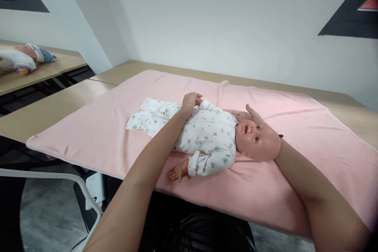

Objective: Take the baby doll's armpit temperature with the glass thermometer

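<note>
A baby doll (pixel 203 130) in a white printed outfit lies on its back on a pink cloth (pixel 103 134), its head toward the right. My left hand (pixel 190 101) reaches across its body, fingers curled around the doll's far hand, just beyond the sleeve cuff. Behind the doll's neck and far shoulder is my right hand (pixel 249 115), palm up with the thumb raised and fingers stretched out, partly hidden by the doll. The doll's head (pixel 260 141) rests over my right wrist. Its near arm (pixel 180 170) lies loose on the cloth.
Under the cloth is a wooden table (pixel 67 98) against a white wall. Another doll (pixel 26 57) with a blue and white hat lies on a separate table at the far left. A white curved tube (pixel 67 176) and a dark seat are below the front edge.
</note>
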A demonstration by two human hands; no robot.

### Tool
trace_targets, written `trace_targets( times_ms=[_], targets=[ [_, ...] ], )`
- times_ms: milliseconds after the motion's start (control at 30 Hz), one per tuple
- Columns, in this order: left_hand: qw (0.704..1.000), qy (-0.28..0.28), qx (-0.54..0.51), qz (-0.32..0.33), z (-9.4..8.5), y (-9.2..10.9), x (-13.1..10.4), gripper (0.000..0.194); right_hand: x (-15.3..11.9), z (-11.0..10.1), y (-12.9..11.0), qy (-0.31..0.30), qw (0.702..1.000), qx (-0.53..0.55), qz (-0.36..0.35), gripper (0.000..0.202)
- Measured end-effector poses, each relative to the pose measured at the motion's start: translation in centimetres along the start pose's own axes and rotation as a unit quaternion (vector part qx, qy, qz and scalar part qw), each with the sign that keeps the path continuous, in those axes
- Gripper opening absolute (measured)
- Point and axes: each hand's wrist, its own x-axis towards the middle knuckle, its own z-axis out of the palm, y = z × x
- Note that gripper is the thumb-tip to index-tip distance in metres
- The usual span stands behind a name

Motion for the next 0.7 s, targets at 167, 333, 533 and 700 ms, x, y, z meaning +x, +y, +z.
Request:
trace_targets(
  times_ms=[167, 333, 533, 700],
  targets=[
    [0.999, 0.017, -0.028, 0.0, 0.05, 0.36, -0.14, 0.015, 0.66, -0.19, -0.25, 0.003, 0.999, 0.042, 0.003, 0.064],
    [0.999, 0.023, -0.031, 0.004, -0.08, -0.03, 0.5, 0.016, 0.62, -0.2, -0.25, -0.02, 0.998, 0.058, 0.024, 0.062],
    [0.999, 0.008, -0.052, 0.009, -0.01, 0.01, 0.48, 0.02, 0.66, -0.24, -0.31, 0.003, 1.0, 0.029, -0.006, 0.063],
    [0.999, 0.003, -0.048, -0.008, -0.06, 0.19, 0.34, 0.029, 0.15, 0.03, -0.14, -0.01, 1.0, 0.022, 0.021, 0.068]
  ],
)
